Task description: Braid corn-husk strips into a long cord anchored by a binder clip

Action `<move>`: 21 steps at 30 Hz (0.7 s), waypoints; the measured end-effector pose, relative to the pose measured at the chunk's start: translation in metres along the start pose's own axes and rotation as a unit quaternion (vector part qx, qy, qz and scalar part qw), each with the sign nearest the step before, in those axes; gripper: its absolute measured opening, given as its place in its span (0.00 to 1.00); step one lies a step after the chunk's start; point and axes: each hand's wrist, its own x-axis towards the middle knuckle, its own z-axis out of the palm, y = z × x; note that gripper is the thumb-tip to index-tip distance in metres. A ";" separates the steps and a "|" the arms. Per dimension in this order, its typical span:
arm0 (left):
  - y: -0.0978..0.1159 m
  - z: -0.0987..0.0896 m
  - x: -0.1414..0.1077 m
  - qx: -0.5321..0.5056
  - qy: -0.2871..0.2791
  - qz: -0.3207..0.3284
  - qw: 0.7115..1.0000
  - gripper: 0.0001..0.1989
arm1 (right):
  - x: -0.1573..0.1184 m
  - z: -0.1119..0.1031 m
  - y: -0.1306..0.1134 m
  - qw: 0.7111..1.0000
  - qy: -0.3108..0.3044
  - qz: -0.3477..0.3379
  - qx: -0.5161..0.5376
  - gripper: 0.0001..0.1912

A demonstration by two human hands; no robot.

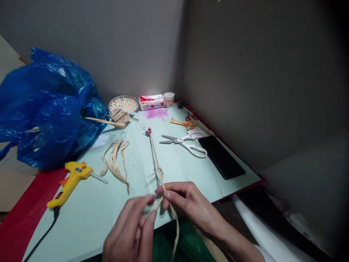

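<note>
A thin braid of pale dried husk (154,153) runs from a small clip (148,131) on the table toward me. Near its close end, my right hand (188,200) pinches it between thumb and fingers. Loose strands (176,229) hang below that grip, over the table's near edge. My left hand (133,225), partly blurred, is curled to the left of the braid, with a flat husk strand (159,203) running in between its thumb and fingers. Small strand ends (158,170) stick out midway along the braid. Loose husk pieces (116,162) lie to the left.
At left are a yellow glue gun (71,182) with its cord and a big blue plastic bag (51,109). White scissors (185,141) and a black phone (222,156) lie right. Toward the wall stand a woven basket (124,103), a tissue pack (151,102) and a paper cup (169,99).
</note>
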 end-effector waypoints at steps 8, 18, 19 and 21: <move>-0.006 0.007 0.047 -0.237 -0.266 -0.225 0.907 0.18 | -0.006 -0.002 -0.001 0.998 -0.031 -0.055 -0.002 0.13; -0.003 0.010 0.040 -0.357 -0.292 -0.300 0.835 0.16 | -0.015 0.001 0.005 0.993 0.008 -0.021 -0.117 0.14; -0.003 0.010 0.040 -0.346 -0.289 -0.302 0.840 0.16 | -0.016 0.001 0.006 0.992 0.017 -0.012 -0.124 0.14; -0.005 0.010 0.039 -0.319 -0.285 -0.299 0.853 0.16 | -0.017 -0.001 0.008 0.992 0.023 0.008 -0.125 0.13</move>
